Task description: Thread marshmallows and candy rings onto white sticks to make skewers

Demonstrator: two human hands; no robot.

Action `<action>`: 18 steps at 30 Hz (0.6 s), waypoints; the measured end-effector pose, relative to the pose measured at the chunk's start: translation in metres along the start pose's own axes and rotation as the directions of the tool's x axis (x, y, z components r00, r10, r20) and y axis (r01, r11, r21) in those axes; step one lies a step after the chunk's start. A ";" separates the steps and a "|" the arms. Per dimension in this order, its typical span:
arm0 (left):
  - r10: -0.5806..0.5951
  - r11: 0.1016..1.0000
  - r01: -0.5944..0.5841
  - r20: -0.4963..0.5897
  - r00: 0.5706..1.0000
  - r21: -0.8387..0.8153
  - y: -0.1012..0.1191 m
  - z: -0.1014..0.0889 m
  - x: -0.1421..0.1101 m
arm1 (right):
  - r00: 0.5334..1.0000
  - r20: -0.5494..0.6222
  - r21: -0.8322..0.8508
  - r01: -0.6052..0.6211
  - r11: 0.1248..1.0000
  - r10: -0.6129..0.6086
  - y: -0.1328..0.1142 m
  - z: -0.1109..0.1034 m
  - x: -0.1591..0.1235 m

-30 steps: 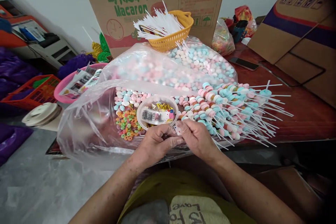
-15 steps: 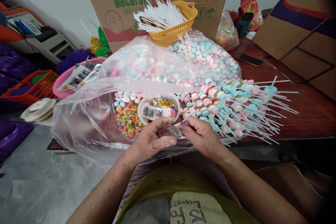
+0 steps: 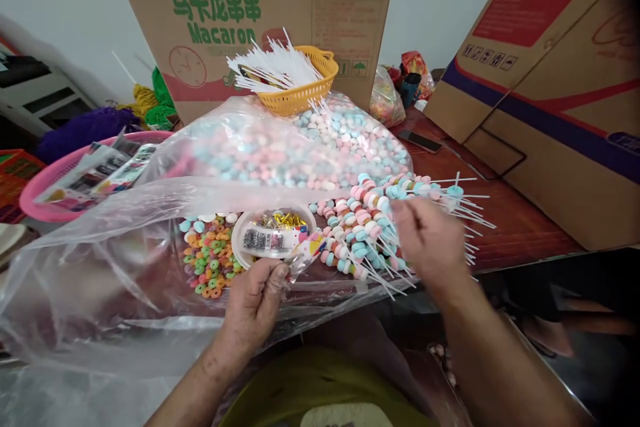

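Note:
Pinched in my left hand [image 3: 257, 297] is a clear printed plastic bag [image 3: 309, 250], its colourful end pointing up and right. My right hand [image 3: 430, 240], smeared by motion, is over the pile of candy skewers [image 3: 360, 213]; its fingers are too blurred to read. The skewers carry pink, blue and white candies on white sticks. Just beyond my left hand stands a round white tub [image 3: 240, 257] with gold twist ties [image 3: 285, 220] and a stack of printed bags [image 3: 267, 239]. Ring-shaped candies [image 3: 210, 257] in orange, green and yellow lie left of the tub.
A large clear sack of pastel candies [image 3: 350, 140] lies behind, with a yellow basket [image 3: 295, 97] of white sticks on it. At left is a pink basket [image 3: 37, 197] of printed bags. Cardboard boxes [image 3: 285, 0] stand at the back and right. A phone [image 3: 420, 141] lies on the table.
My right hand has let go of the small bag and swung right over the skewers. My left hand keeps the bag. The view has turned to the right.

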State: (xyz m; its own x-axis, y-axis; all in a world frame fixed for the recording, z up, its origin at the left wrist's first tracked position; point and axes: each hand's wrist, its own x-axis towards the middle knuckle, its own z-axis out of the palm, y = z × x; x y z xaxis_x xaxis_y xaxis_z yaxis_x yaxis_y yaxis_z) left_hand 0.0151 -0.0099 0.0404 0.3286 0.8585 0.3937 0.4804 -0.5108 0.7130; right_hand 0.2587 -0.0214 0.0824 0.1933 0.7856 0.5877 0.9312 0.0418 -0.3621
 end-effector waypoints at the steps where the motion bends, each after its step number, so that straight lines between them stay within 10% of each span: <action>1: 0.022 1.000 -0.022 -0.023 0.999 0.000 -0.001 0.001 0.000 | 0.998 0.004 -0.183 0.061 0.981 -0.061 0.011 -0.004 0.008; 6: 0.186 0.982 -0.187 -0.104 0.977 -0.006 -0.008 -0.001 0.001 | 0.895 0.443 -0.561 0.323 0.763 -0.054 0.045 -0.004 0.020; 10: 0.310 0.951 -0.309 -0.106 0.945 0.034 -0.013 -0.009 0.005 | 0.929 0.296 -0.440 0.338 0.832 -0.221 0.049 -0.026 0.017; 13: 0.350 0.936 -0.346 -0.083 0.933 0.062 -0.013 -0.016 0.009 | 0.830 0.131 -0.156 0.557 0.816 -0.541 0.044 -0.051 0.011; 18: 0.394 0.916 -0.387 -0.055 0.917 0.110 -0.011 -0.021 0.014 | 0.739 0.163 -0.210 0.673 0.709 -0.653 0.027 -0.063 -0.003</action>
State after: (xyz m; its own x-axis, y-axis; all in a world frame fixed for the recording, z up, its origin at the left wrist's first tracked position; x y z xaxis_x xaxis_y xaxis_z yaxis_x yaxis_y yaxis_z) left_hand -0.0028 0.0089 0.0507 0.4457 0.5887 0.6744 0.4025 -0.8047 0.4364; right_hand 0.3025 -0.0618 0.1167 -0.5158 0.6542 0.5531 0.8554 0.4288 0.2906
